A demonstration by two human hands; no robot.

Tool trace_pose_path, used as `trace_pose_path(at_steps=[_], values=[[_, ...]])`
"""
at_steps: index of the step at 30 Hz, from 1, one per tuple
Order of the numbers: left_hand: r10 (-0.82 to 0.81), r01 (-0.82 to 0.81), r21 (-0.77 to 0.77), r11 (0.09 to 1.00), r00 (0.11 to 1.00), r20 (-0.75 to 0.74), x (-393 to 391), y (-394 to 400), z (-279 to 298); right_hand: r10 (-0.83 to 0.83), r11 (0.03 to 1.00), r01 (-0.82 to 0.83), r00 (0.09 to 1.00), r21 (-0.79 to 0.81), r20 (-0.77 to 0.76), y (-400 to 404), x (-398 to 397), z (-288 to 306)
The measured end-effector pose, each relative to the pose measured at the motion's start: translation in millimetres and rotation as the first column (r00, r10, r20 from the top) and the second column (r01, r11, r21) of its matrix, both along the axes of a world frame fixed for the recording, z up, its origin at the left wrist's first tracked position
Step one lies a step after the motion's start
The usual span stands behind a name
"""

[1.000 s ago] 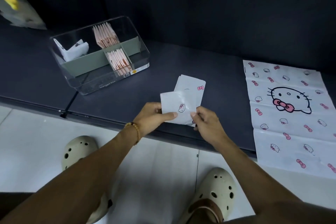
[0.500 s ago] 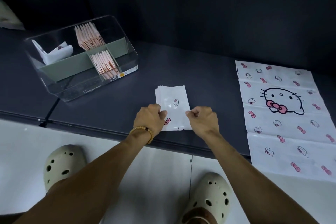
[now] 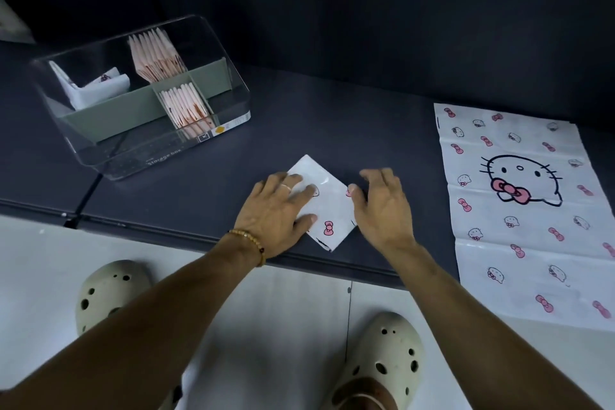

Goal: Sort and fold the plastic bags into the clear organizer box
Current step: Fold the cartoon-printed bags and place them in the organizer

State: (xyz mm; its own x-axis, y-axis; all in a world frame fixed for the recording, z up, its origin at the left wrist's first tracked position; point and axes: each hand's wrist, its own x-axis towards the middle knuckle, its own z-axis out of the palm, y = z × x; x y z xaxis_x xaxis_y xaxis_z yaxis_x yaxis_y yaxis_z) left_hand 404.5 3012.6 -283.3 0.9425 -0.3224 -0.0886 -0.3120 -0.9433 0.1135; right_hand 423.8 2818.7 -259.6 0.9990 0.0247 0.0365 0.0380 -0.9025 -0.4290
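Note:
A small folded white bag [image 3: 327, 210] with pink bows lies as a diamond near the front edge of the dark shelf [image 3: 332, 123]. My left hand [image 3: 278, 210] presses flat on its left half, fingers spread. My right hand [image 3: 382, 206] hovers at its right corner, fingers apart, thumb touching the bag's edge. The clear organizer box [image 3: 213, 43] stands at the back left; a grey divider splits it. It holds folded white bags [image 3: 90, 90] on the left and two rows of pink folded bags [image 3: 156, 56].
A large unfolded white bag [image 3: 519, 210] with a cat face and pink bows lies flat at the right, overhanging the shelf's front edge. A dark wall rises behind the shelf. White floor tiles and my two cream clogs [image 3: 109, 293] are below.
The folded bag went from held in both hands to lying on the shelf, and is now turned into a diamond. Both hands opened from pinching it; the left now presses flat on it.

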Motion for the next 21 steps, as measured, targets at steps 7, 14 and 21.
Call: trace_pose_path(at_steps=[7,14,21], values=[[0.155,-0.16,0.056,0.986,0.985,0.076,-23,-10,-4,0.19,0.942,-0.191,0.981,-0.277,-0.032,-4,-61,-36],[-0.174,0.176,-0.024,0.984,0.983,0.065,-8,-25,4,0.221,0.92,-0.243,0.97,-0.308,-0.104,-7,-58,-39],[-0.297,0.295,-0.07,0.953,0.955,-0.014,16,-44,-14,0.242,0.915,-0.272,0.961,-0.297,-0.132,-11,-56,-44]])
